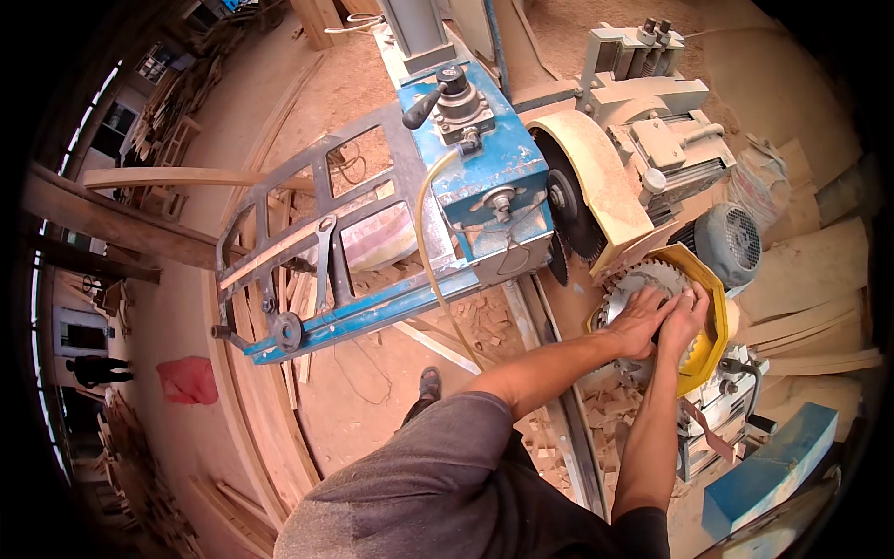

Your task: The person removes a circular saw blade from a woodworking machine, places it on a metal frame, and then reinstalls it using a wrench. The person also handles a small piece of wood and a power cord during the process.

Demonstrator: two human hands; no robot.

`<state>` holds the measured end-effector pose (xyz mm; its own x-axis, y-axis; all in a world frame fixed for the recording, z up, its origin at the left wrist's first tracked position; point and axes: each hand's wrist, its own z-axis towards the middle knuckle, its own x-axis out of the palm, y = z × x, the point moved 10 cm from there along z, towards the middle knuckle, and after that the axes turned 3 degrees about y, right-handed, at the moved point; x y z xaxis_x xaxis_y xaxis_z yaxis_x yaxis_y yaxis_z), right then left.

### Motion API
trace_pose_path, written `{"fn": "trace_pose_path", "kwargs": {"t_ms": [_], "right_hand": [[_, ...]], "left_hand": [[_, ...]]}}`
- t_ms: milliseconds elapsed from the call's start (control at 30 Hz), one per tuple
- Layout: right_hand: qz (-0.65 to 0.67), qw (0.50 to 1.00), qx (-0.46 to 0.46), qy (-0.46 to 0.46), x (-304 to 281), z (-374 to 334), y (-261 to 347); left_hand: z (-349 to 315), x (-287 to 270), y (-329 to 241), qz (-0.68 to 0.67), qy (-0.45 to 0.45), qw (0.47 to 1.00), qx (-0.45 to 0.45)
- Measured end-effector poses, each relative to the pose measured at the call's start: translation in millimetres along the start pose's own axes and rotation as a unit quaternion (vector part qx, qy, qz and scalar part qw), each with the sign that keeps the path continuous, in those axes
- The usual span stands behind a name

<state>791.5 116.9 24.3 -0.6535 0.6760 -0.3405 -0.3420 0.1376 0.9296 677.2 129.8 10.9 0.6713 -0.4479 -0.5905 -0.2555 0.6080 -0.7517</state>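
You stand over a dusty floor (158, 307), and the biggest thing on it is the blue machine (494, 177) in front of you. A dark metal frame (317, 182) with big square holes sticks out from its left side. Long wooden boards (279, 401) lie on the floor below the frame. To the right of the machine sits a cream cover (610, 177), dusted with sawdust, and a dark saw blade (582, 219) peeks out from under it. Near the right edge, lower down, you have a blue block (773, 466). A round grey motor (729, 244) sits just above the yellow cover (715, 331). That yellow cover bends around the top and right side of a silver saw blade (643, 278), which has teeth all along its edge. The silver saw blade is right under your hands, below the cream cover. Your left hand (641, 321) reaches over the middle of the blade with its fingers stretched out. Your right hand (684, 324) is close beside it, with its fingers bent in. I can't tell what your fingers pinch there, because your hands hide it. A wrench (323, 252) rests on the frame. A grey shoe (429, 383) shows on the floor, and a small black lever (424, 110) pokes out on top of the blue machine.
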Motion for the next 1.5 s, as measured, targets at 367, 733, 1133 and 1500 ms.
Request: {"fn": "trace_pose_path", "kwargs": {"t_ms": [367, 733, 1133, 1500], "right_hand": [[-0.080, 0.993, 0.030, 0.077, -4, 0, -9], [0.208, 0.967, 0.139, -0.046, -31, -57, -56], [-0.019, 0.996, 0.035, -0.075, -38, -63, -15], [0.245, 0.933, 0.229, -0.132, -25, -65, -98]], "left_hand": [[7, 2, -1, 0.002, 0.039, 0.999, 0.003], [13, -3, -6, 0.038, 0.032, 0.998, 0.040], [16, -2, -23, 0.073, 0.000, 0.990, 0.121], [28, -13, -49, 0.093, 0.017, 0.992, 0.088]]}}
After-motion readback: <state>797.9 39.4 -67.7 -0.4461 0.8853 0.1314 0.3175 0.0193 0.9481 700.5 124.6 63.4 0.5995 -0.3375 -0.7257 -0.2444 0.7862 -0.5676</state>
